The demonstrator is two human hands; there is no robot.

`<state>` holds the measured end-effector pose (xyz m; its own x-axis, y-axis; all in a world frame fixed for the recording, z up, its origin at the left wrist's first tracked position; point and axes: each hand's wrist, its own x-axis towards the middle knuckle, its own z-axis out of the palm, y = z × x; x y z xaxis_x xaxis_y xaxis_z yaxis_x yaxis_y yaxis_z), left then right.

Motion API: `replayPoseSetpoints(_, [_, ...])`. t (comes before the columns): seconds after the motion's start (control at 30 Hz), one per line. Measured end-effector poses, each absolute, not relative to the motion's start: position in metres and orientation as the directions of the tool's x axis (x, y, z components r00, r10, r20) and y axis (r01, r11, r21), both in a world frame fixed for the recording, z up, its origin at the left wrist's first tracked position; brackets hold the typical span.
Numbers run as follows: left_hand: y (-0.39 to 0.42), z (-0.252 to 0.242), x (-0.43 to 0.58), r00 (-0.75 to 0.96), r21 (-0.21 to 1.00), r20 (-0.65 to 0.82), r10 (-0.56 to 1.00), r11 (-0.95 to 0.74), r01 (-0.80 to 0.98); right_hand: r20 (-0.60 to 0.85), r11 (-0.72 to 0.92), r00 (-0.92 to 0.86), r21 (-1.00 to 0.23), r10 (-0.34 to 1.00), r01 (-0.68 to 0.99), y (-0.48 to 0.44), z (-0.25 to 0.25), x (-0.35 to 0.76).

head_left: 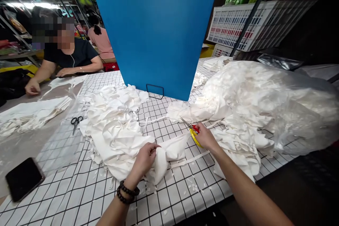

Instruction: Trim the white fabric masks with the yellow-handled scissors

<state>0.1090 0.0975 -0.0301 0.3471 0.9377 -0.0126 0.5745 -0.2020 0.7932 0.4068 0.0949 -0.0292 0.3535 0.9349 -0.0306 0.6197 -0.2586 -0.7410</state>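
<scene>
My left hand, with dark beads round its wrist, pinches the edge of a white cloth piece above the table. In my right hand is a pair of scissors with red and yellow handles, its blades pointing up and left. A heap of white cloth pieces lies just beyond and left of my left hand. More white cloth pieces are piled beside and under my right forearm. A thin white strip stretches across the table between my hands.
A blue board stands upright at the back on a wire stand. A large clear bag full of white cloth fills the right side. Black scissors and a phone lie left. A person sits across at the left.
</scene>
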Motion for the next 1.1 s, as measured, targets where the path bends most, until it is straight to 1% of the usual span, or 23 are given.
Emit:
replayPoseSetpoints(0.1, [0.099,-0.016,0.11,0.339,0.815,0.061,0.939,-0.243,0.526,-0.013,-0.252,0.357,-0.732,0.934,0.633,0.103,-0.037,0.41])
replayPoseSetpoints(0.2, [0.1,-0.001,0.113,0.306,0.842,0.206,0.929,-0.328,0.429,0.009,-0.22,0.352,-0.763,0.936,0.607,0.108,-0.038,0.413])
replayPoseSetpoints(0.23, [0.099,0.003,0.114,0.32,0.839,0.24,0.916,-0.362,0.406,0.025,-0.196,0.343,-0.782,0.939,0.592,0.11,-0.035,0.415])
replayPoseSetpoints(0.3, [0.095,0.011,0.117,0.404,0.817,0.237,0.884,-0.406,0.409,0.075,-0.119,0.314,-0.824,0.946,0.554,0.112,-0.022,0.418])
replayPoseSetpoints(0.37, [0.088,0.018,0.125,0.497,0.82,0.159,0.853,-0.394,0.415,0.14,-0.02,0.269,-0.857,0.953,0.515,0.109,0.0,0.416])
replayPoseSetpoints(0.4, [0.083,0.022,0.131,0.524,0.854,0.094,0.847,-0.339,0.394,0.169,0.028,0.242,-0.868,0.955,0.496,0.106,0.013,0.412])
replayPoseSetpoints(0.43, [0.079,0.026,0.138,0.54,0.908,0.013,0.842,-0.235,0.346,0.198,0.076,0.207,-0.872,0.958,0.484,0.101,0.026,0.406])
replayPoseSetpoints(0.47, [0.074,0.03,0.147,0.555,0.961,-0.08,0.828,-0.085,0.264,0.222,0.119,0.164,-0.869,0.961,0.481,0.094,0.038,0.399])
replayPoseSetpoints(0.5, [0.071,0.033,0.155,0.575,0.983,-0.168,0.801,0.095,0.156,0.247,0.163,0.115,-0.86,0.962,0.484,0.087,0.048,0.39])
replayPoseSetpoints(0.53, [0.069,0.036,0.164,0.593,0.961,-0.243,0.768,0.274,0.038,0.282,0.222,0.038,-0.826,0.959,0.518,0.079,0.057,0.38])
replayPoseSetpoints(0.57, [0.068,0.039,0.171,0.605,0.905,-0.294,0.74,0.418,-0.072,0.307,0.273,-0.035,-0.781,0.951,0.562,0.071,0.062,0.371])
replayPoseSetpoints(0.6, [0.068,0.04,0.178,0.609,0.846,-0.316,0.728,0.506,-0.166,0.339,0.325,-0.096,-0.723,0.936,0.61,0.062,0.064,0.362])
replayPoseSetpoints(0.63, [0.069,0.04,0.182,0.597,0.809,-0.324,0.734,0.542,-0.228,0.377,0.373,-0.144,-0.654,0.915,0.658,0.055,0.064,0.354])
replayPoseSetpoints(0.67, [0.07,0.039,0.186,0.572,0.798,-0.327,0.752,0.544,-0.258,0.413,0.414,-0.183,-0.586,0.892,0.697,0.047,0.062,0.347])
replayPoseSetpoints(0.73, [0.071,0.035,0.187,0.511,0.825,-0.33,0.794,0.505,-0.253,0.464,0.467,-0.238,-0.476,0.853,0.746,0.034,0.054,0.336])
replayPoseSetpoints(0.8, [0.072,0.029,0.184,0.443,0.854,-0.335,0.832,0.467,-0.231,0.455,0.474,-0.263,-0.448,0.851,0.758,0.021,0.048,0.33])
replayPoseSetpoints(0.83, [0.071,0.027,0.182,0.405,0.86,-0.335,0.851,0.452,-0.239,0.421,0.452,-0.257,-0.471,0.87,0.758,0.015,0.048,0.328])
replayPoseSetpoints(0.9, [0.07,0.023,0.175,0.318,0.852,-0.325,0.891,0.422,-0.31,0.281,0.35,-0.221,-0.596,0.934,0.723,0.004,0.053,0.329])
replayPoseSetpoints(0.97, [0.067,0.022,0.166,0.225,0.808,-0.326,0.918,0.394,-0.438,0.099,0.184,-0.167,-0.75,0.981,0.635,0.0,0.06,0.333])
replayPoseSetpoints(1.0, [0.065,0.022,0.162,0.205,0.77,-0.336,0.92,0.393,-0.502,0.036,0.105,-0.129,-0.809,0.991,0.578,0.002,0.061,0.335])
replayPoseSetpoints(1.03, [0.062,0.022,0.157,0.203,0.728,-0.35,0.914,0.402,-0.555,0.006,0.051,-0.087,-0.854,0.996,0.518,0.007,0.061,0.337])
replayPoseSetpoints(1.1, [0.057,0.022,0.148,0.247,0.652,-0.392,0.886,0.457,-0.604,0.024,0.027,-0.014,-0.919,1.0,0.394,0.023,0.052,0.336])
